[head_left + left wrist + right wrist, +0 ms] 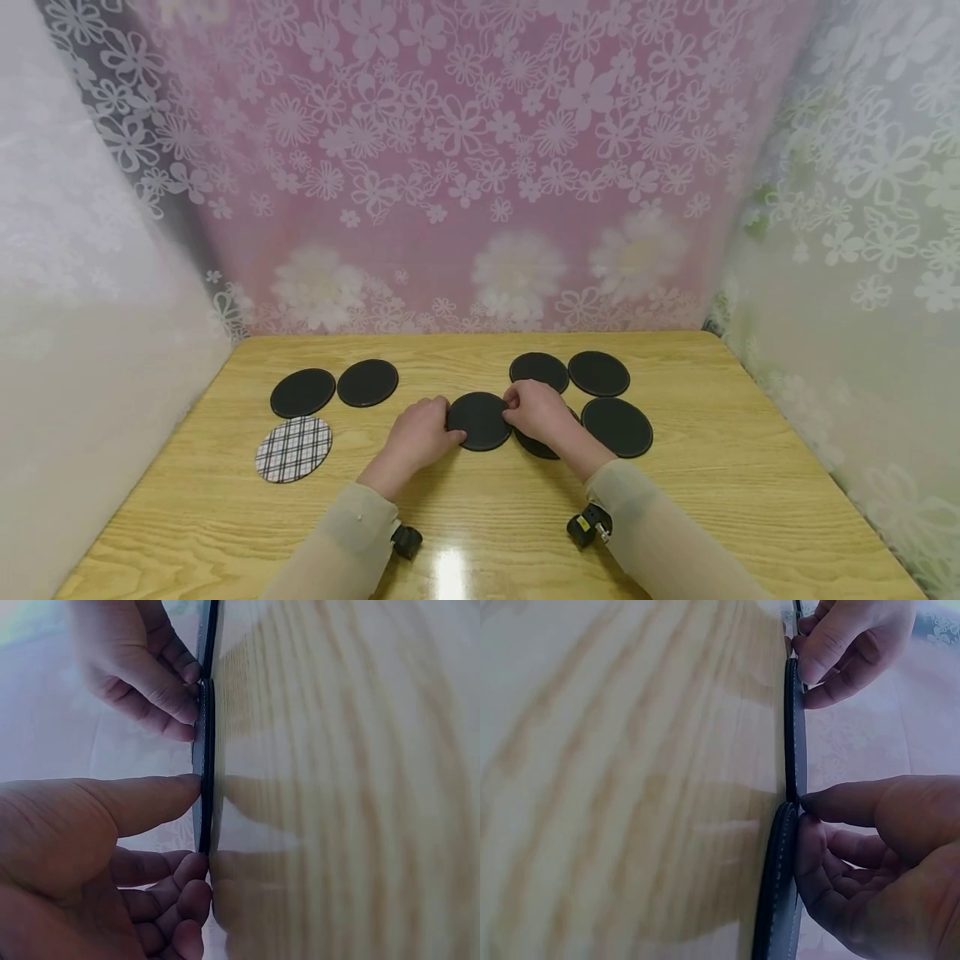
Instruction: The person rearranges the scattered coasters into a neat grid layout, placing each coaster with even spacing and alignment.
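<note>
A round black coaster (479, 422) with a stitched rim lies at the middle of the wooden table, between both hands. My left hand (422, 431) holds its left side, the thumb on its top face and the other fingers curled at its edge. With bent fingers my right hand (538, 410) pinches the opposite edge, where this coaster meets a neighbouring black coaster (778, 892). In the right wrist view the thumb tip is right at that meeting point. The right hand and wrist partly cover the neighbouring coaster in the head view.
Three more black coasters lie at the right, one of them a back-right coaster (598, 373). On the left are two black coasters, including a far-left coaster (303, 392), and a plaid coaster (293, 450). Flowered curtains (480, 167) enclose the table (480, 517) at the back and sides.
</note>
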A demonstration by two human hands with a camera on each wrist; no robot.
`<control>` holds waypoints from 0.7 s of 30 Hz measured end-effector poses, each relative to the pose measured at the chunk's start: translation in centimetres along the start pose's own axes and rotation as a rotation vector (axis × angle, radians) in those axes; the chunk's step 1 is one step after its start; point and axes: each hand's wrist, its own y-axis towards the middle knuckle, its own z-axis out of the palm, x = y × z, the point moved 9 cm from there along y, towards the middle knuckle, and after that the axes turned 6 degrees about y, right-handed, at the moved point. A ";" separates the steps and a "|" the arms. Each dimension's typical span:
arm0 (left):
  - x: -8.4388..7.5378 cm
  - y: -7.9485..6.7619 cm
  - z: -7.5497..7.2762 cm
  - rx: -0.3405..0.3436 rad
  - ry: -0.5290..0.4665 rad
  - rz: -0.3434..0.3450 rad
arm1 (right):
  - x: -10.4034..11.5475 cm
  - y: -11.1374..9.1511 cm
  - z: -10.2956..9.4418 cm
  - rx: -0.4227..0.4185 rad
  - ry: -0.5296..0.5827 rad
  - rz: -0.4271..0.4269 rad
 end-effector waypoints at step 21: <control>2.0 -1.2 -1.7 -0.053 0.168 -0.066 | 3.5 0.3 -0.7 -0.028 -0.200 -0.086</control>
